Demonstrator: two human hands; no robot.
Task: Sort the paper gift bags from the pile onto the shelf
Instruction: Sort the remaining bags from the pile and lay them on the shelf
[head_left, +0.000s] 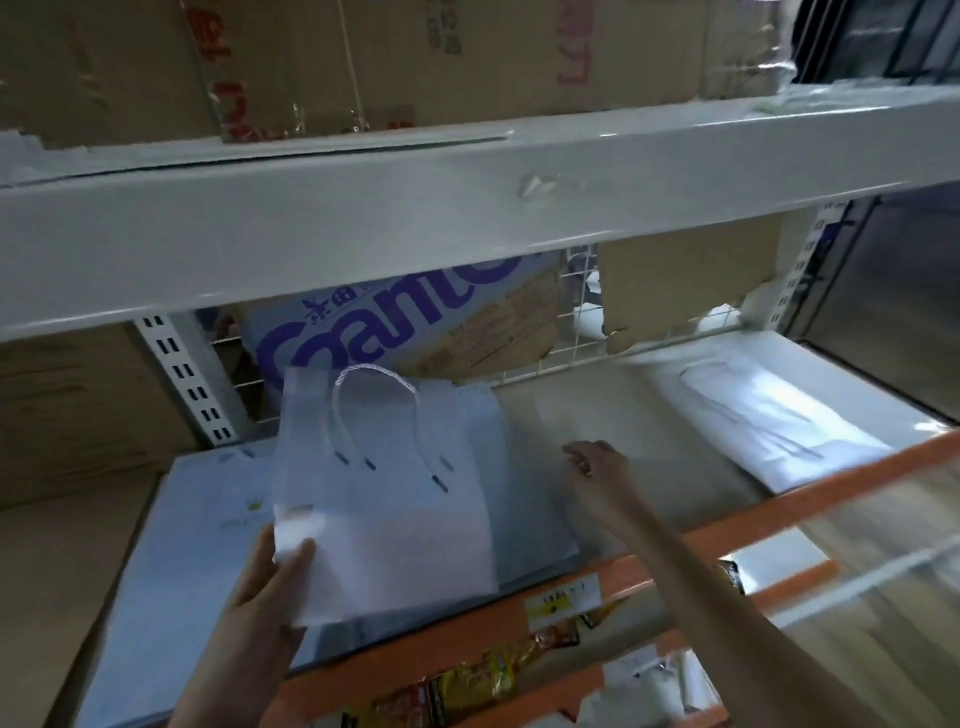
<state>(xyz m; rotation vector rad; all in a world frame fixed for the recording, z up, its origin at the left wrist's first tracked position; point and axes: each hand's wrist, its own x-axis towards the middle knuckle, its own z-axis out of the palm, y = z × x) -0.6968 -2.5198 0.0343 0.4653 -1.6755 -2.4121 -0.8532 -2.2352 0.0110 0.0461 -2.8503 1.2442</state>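
The left hand (275, 577) has the white paper gift bag (395, 499) by its lower left corner, thumb on top and fingers underneath, clamped on the paper; the bag lies flat, rope handle (374, 410) looping towards the back of the shelf (571, 410); it sits on a stack of flat pale bags (524, 499) in the middle of the shelf, close to the orange front edge (810, 499). The right hand (592, 460) reaches over that edge, palm down, fingers loosely spread and holding nothing; it hovers just beside the stack's right side, over bare board; whether the fingertips touch the shelf, I cannot tell. Further along, by the right end of the shelf, another pile of white bags (779, 431) lies flat, well apart from the first; on the left, a large pale blue flat sheet or bag (171, 597) runs out past the front left corner. At the back, a cardboard box with purple lettering (395, 332) leans against the wire grille; above, the grey shelf beam (467, 218) carries brown cartons (363, 57). Below the front edge, a yellow label (563, 603) is stuck to the orange rail, and yellow snack packets (467, 680) show on the level underneath; the picture is rather blurred.
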